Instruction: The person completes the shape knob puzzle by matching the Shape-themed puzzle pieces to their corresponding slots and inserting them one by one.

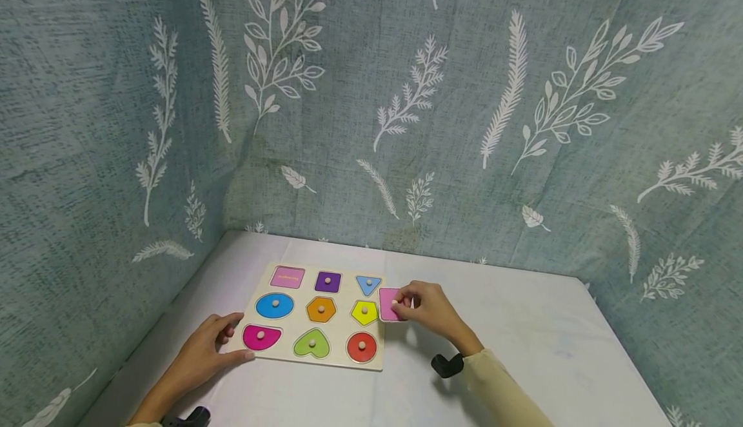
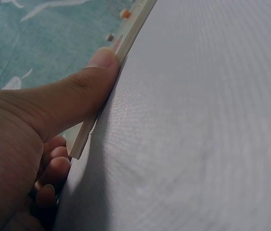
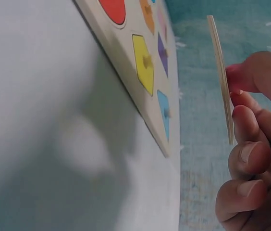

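Note:
A wooden peg puzzle board (image 1: 297,288) lies on the white tabletop, with several coloured shapes set in its recesses. My left hand (image 1: 200,349) holds the board's near left corner, thumb along the front edge and fingers at the left side. Beyond the board's right edge, my right hand (image 1: 432,309) pinches the knob of a pink puzzle piece (image 1: 386,303). In the right wrist view the piece (image 3: 219,72) is edge-on and held up off the table. The pink recess (image 1: 287,277) at the board's far left has lettering and no piece in it.
A white cloth (image 1: 522,349) covers the table. Green-blue fabric with white leaf prints (image 1: 441,124) hangs behind it and along the sides. Both wrists wear black straps (image 1: 447,366).

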`<state>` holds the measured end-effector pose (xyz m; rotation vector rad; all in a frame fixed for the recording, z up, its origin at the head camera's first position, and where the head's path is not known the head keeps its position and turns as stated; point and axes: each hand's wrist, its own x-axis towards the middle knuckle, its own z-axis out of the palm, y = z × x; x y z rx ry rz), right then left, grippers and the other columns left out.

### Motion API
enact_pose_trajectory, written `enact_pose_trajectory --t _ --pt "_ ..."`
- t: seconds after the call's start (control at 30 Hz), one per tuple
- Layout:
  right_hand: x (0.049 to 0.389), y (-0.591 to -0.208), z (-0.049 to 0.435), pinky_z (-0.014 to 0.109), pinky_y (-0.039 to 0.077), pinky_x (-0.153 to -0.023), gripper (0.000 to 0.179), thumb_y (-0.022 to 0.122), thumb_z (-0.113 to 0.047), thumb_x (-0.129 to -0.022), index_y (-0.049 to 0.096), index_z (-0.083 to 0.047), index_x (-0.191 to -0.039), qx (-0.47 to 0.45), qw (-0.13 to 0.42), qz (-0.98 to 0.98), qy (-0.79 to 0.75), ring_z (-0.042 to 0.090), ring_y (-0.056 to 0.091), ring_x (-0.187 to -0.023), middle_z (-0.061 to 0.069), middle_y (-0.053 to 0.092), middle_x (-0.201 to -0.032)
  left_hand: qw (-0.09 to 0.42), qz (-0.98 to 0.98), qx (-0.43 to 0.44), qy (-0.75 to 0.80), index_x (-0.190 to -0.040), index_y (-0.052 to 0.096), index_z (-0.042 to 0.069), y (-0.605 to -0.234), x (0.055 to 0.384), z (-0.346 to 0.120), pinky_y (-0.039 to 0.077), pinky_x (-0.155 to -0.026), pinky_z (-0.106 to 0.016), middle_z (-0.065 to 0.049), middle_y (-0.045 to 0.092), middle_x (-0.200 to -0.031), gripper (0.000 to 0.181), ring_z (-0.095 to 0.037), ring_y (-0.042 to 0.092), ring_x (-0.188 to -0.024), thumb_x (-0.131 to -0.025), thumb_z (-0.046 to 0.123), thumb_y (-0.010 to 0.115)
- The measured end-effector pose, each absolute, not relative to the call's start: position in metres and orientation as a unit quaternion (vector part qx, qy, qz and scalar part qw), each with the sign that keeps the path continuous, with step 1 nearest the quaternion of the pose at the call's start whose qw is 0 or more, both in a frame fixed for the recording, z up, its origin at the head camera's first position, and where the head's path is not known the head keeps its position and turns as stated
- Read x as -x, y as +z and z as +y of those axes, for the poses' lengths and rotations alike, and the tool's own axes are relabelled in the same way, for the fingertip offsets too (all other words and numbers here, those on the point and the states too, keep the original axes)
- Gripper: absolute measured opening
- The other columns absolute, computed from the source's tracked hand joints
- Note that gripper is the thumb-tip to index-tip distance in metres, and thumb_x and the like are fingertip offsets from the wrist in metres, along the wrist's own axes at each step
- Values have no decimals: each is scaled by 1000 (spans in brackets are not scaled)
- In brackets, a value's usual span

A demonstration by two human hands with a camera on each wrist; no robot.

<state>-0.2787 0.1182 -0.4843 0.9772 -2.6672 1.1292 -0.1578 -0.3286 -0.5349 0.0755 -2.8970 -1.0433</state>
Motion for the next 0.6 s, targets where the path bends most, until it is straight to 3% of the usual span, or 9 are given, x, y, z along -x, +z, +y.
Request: enact_pose_trajectory --t 0.6 --pt "294 -487 80 22 41 -60 8 81 -16 -89 73 -19 -88 -360 31 -853 377 5 48 -66 -12 55 -74 27 -938 -33 -343 -141 56 -2 -535 158 -328 48 -75 -37 -6 46 -95 96 -24 49 -93 -69 50 93"
